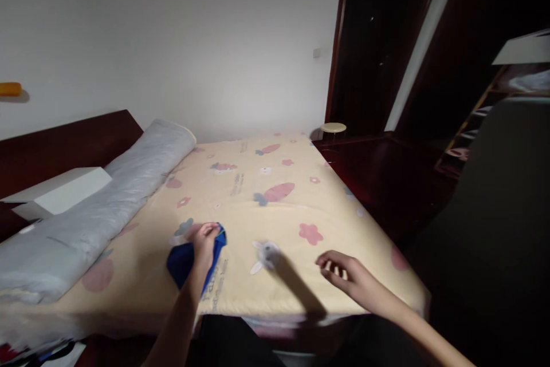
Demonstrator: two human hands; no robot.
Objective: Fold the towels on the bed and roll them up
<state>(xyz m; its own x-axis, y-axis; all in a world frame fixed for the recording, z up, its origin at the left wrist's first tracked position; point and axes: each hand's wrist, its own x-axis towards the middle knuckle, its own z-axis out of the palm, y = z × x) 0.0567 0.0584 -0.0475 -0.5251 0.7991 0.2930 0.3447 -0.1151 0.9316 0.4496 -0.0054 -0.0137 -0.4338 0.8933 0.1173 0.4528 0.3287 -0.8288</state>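
The left hand (205, 245) holds a blue cloth (180, 262) by its upper edge, thumb and fingers pinched together near the corner farthest from the person. The blue cloth lies on the near part of the bed (344, 215), left of centre, spreading to both sides of the left wrist; part of it is hidden behind the hand and forearm, so its full shape cannot be told. The right hand (332, 275) is over the right side of the bed, well apart from the cloth, with its fingers loosely bent, a moderate gap between them and the thumb, and nothing in its grasp. A long shadow falls on the sheet (244, 224) between the hands, across a printed rabbit face. The sheet is pale yellow, patterned with pink flowers, carrots and lettering. Along the left side of the bed lies a long grey bolster (129, 192), with a white box-like object (73, 190) beside it, near the dark headboard (77, 137). Beyond the far right corner of the bed stands a round, pale-topped stool (333, 127), near a dark door (365, 40). The person's dark-clad legs (232, 344) show at the bottom edge.
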